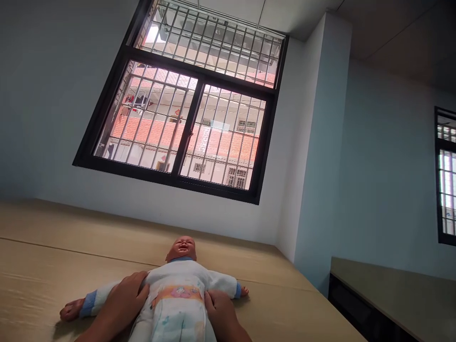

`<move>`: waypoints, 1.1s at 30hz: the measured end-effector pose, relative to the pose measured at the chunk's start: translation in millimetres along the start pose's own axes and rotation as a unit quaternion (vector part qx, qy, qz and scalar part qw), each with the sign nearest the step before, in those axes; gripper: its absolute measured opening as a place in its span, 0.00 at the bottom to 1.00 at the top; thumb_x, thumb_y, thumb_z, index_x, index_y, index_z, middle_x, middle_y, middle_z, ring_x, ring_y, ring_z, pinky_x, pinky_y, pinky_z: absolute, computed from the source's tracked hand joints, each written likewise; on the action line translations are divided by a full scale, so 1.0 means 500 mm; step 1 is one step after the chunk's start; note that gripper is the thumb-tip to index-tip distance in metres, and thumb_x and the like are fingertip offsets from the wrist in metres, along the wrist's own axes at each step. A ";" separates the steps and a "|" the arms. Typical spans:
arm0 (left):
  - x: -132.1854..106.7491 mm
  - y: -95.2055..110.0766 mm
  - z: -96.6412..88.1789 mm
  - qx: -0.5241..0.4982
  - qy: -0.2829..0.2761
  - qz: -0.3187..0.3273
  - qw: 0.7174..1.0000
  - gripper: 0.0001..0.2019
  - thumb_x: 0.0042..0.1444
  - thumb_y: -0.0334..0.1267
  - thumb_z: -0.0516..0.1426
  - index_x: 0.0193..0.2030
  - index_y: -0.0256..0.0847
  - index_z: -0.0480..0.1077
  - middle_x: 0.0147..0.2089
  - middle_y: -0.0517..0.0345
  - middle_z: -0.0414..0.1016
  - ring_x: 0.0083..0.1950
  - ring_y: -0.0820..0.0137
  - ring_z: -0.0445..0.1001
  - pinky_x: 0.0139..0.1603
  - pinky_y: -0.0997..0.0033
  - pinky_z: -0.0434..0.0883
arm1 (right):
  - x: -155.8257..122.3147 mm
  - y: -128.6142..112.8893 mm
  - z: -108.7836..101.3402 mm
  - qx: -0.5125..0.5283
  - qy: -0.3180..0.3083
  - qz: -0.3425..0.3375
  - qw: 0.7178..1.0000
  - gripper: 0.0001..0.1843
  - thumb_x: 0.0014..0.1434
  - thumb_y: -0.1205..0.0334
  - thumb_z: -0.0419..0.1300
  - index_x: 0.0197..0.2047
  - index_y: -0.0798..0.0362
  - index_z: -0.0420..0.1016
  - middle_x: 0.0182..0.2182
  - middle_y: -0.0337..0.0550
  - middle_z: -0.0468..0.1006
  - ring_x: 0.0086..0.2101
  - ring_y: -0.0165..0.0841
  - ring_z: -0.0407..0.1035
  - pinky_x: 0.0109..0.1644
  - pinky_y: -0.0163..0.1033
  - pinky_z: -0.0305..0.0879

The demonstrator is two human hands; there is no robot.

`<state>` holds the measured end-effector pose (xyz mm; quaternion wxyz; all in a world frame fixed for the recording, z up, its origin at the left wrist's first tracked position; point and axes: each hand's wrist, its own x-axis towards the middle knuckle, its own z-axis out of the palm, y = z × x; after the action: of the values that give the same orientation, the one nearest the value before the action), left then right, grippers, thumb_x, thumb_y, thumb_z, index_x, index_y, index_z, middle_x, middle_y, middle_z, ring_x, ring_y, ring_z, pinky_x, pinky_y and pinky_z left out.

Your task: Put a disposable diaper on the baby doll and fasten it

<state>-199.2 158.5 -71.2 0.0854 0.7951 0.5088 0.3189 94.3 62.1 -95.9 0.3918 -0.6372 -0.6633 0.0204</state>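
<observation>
A baby doll [183, 249] lies on its back on the wooden table, head toward the window and arms spread. It wears a white long-sleeved top [178, 270] with blue collar and cuffs. Over its waist and hips sits a white diaper [181, 316] with an orange printed waistband. My left hand [125, 300] is closed round the doll's side at the waist, thumb beside the waistband and part of the doll's sleeve beneath. On the opposite side my right hand [221, 308] grips the waist, thumb against the diaper's edge. Most fingertips are hidden.
The pale wooden table [89, 266] reaches back to the wall, with a seam across it. A barred window [185, 118] is in the wall above. To the right, past a pillar [324, 142], stands another table [392, 289] with a dark side.
</observation>
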 end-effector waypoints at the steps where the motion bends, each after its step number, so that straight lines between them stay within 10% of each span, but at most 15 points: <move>1: 0.000 -0.002 0.001 0.000 0.000 0.000 1.000 0.24 0.63 0.39 0.45 0.57 0.35 0.75 0.59 0.40 0.80 0.62 0.51 0.76 0.63 0.51 0.67 | 0.000 -0.001 -0.001 0.002 0.001 -0.001 1.000 0.32 0.71 0.40 0.46 0.22 0.51 0.66 0.23 0.48 0.75 0.24 0.34 0.61 0.28 0.40 0.43; 33: 0.004 -0.023 0.017 -0.007 0.013 0.008 1.000 0.26 0.62 0.41 0.45 0.58 0.33 0.74 0.59 0.40 0.80 0.62 0.49 0.75 0.63 0.48 0.68 | 0.001 0.005 0.004 -0.035 0.000 -0.004 0.999 0.28 0.71 0.47 0.48 0.24 0.51 0.72 0.27 0.52 0.81 0.26 0.40 0.68 0.30 0.42 0.49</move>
<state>-202.2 167.3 -82.3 0.0820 0.7944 0.5013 0.3331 95.6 63.7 -98.4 0.3696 -0.6477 -0.6663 -0.0047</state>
